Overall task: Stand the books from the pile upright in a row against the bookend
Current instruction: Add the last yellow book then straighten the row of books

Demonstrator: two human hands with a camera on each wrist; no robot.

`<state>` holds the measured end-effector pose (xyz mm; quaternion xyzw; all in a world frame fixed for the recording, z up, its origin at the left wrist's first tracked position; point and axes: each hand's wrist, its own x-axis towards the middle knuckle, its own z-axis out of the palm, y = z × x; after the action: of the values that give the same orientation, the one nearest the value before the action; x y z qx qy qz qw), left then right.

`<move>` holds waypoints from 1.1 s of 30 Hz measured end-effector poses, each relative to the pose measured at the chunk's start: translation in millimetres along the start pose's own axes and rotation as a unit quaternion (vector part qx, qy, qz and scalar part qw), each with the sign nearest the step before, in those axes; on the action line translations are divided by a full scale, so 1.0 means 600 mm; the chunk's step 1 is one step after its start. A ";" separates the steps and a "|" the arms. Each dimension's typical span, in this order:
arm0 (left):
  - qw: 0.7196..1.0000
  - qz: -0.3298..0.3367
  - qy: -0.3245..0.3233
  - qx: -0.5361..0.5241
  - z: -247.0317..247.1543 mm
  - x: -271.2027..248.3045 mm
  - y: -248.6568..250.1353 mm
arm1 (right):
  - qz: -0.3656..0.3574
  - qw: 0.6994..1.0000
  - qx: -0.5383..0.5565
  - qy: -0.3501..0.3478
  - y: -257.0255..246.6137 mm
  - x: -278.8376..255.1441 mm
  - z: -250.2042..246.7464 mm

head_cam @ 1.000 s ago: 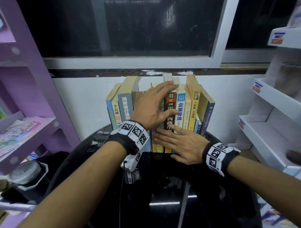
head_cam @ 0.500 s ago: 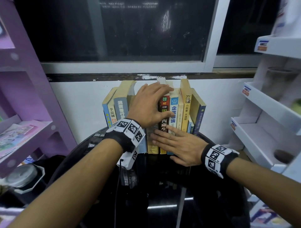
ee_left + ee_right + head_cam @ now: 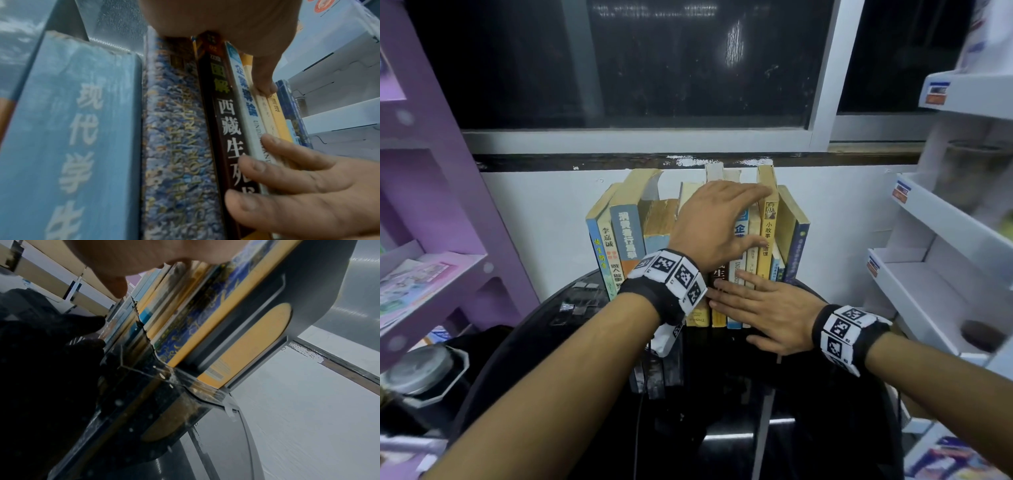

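Observation:
Several books stand upright in a row (image 3: 626, 236) on a black round table (image 3: 571, 318) against the white wall. My left hand (image 3: 715, 226) lies over the upper spines, its fingers stretched right to the tall yellow book (image 3: 767, 236), and its thumb (image 3: 265, 86) presses a pale spine. Lower down, my right hand (image 3: 760, 308) lies flat against the spines, and its straight fingers (image 3: 287, 178) touch the dark brown book (image 3: 226, 129) and its neighbours. A grey metal bookend (image 3: 320, 293) holds the right end of the row; in the head view the books hide it.
A purple shelf unit (image 3: 431, 205) stands at the left and a white shelf unit (image 3: 945, 240) at the right. A dark window and its sill (image 3: 619, 159) are behind the books. Dark strips (image 3: 657, 373) lie on the table, and a round tin (image 3: 417, 370) sits at lower left.
My left hand has slid right along the upper spines, from the dark brown book to the yellow one. The right hand has stayed flat on the lower spines.

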<state>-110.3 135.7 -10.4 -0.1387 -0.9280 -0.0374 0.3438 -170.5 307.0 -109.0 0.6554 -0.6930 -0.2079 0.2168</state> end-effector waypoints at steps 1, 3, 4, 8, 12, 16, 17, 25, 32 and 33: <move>1.000 0.003 0.007 -0.002 0.002 -0.001 -0.002 | -0.002 1.000 -0.001 0.001 0.001 0.001 0.003; 1.000 0.008 0.019 0.000 0.006 -0.002 -0.004 | -0.006 1.000 0.000 0.006 0.004 0.003 0.009; 1.000 0.010 0.025 0.002 0.008 -0.002 -0.006 | -0.008 1.000 0.001 0.009 0.004 0.003 0.011; 0.999 0.019 0.047 0.005 0.014 -0.003 -0.008 | -0.016 1.000 0.000 0.017 0.008 0.004 0.017; 0.999 0.016 0.047 0.000 0.017 -0.001 -0.010 | -0.020 1.000 -0.001 0.018 0.009 0.006 0.021; 0.999 0.012 0.050 -0.003 0.018 0.000 -0.011 | -0.020 1.000 -0.005 0.014 0.010 0.008 0.020; 0.999 0.010 0.050 -0.003 0.018 -0.001 -0.010 | -0.020 1.000 -0.004 0.012 0.010 0.008 0.019; 0.998 0.014 0.053 0.002 0.013 -0.003 -0.012 | -0.013 1.000 -0.007 0.014 0.002 0.006 0.007; 0.999 0.006 0.044 0.010 0.007 -0.005 -0.008 | -0.008 1.000 -0.015 0.011 -0.006 0.004 -0.016; 0.999 0.004 0.039 0.011 0.006 -0.005 -0.008 | -0.008 1.000 -0.014 0.008 -0.008 0.005 -0.020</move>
<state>-111.5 131.1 -14.9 -0.1368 -0.9136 -0.0317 0.3817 -160.0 303.8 -101.8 0.6592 -0.6831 -0.2144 0.2299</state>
